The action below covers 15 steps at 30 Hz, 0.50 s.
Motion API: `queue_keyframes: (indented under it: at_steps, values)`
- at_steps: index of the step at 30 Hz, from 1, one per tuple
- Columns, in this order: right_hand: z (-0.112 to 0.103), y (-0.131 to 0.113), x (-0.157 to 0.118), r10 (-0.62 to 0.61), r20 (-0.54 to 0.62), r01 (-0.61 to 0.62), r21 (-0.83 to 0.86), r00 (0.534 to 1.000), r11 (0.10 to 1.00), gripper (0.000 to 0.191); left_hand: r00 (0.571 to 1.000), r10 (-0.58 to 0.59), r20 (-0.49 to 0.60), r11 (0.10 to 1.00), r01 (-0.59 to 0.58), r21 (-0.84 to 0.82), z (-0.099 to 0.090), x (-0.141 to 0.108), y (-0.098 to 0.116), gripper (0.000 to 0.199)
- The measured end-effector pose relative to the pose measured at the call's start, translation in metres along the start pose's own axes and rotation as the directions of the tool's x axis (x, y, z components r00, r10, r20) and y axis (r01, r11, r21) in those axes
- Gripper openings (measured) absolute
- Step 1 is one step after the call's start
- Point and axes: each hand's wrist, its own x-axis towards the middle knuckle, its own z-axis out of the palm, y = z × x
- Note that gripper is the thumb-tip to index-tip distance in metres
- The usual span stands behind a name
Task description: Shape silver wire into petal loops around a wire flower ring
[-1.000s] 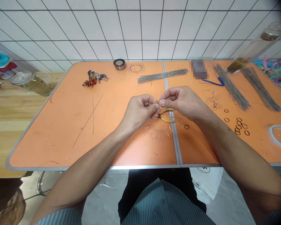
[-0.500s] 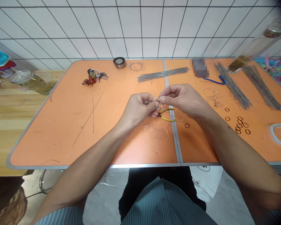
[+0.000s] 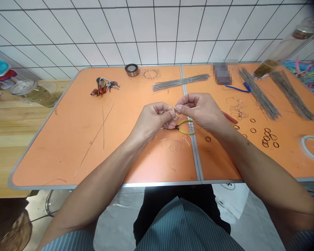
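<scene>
Just above the small yellow-handled pliers [image 3: 185, 121], the left hand [image 3: 155, 118] pinches a thin, curled metal wire [image 3: 174, 109] between thumb and forefinger; the right hand [image 3: 200, 109], its thumb and forefinger nearly together, seems to grip the wire's end. The right forearm has shifted, baring a red handle [image 3: 229, 117] right of the pliers; the fine fingertip work apparently continues. A looped, silvery wire ring [image 3: 176, 140] lies around the pliers.
</scene>
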Motion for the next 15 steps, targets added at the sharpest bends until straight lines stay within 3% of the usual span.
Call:
queue_keyframes:
  at_steps: [4, 9, 15]
  values:
    - [-0.003, -0.003, -0.003, 0.006, 0.015, -0.007, 0.036, 1.000, 0.999, 0.006, 1.000, -0.005, -0.003, 1.000, 0.005, -0.015, 0.000, 0.000, 0.002, 0.015]
    - [-0.011, 0.001, 0.000, 0.047, 0.139, -0.066, 0.138, 0.989, 0.988, 0.008, 1.000, 0.005, 0.018, 1.000, -0.005, -0.020, 0.001, 0.001, 0.002, 0.014]
    - [-0.020, 0.013, 0.009, 0.084, 0.289, -0.154, 0.228, 0.954, 0.961, 0.028, 0.999, -0.024, 0.038, 1.000, 0.024, 0.005, -0.002, 0.001, 0.000, 0.016]
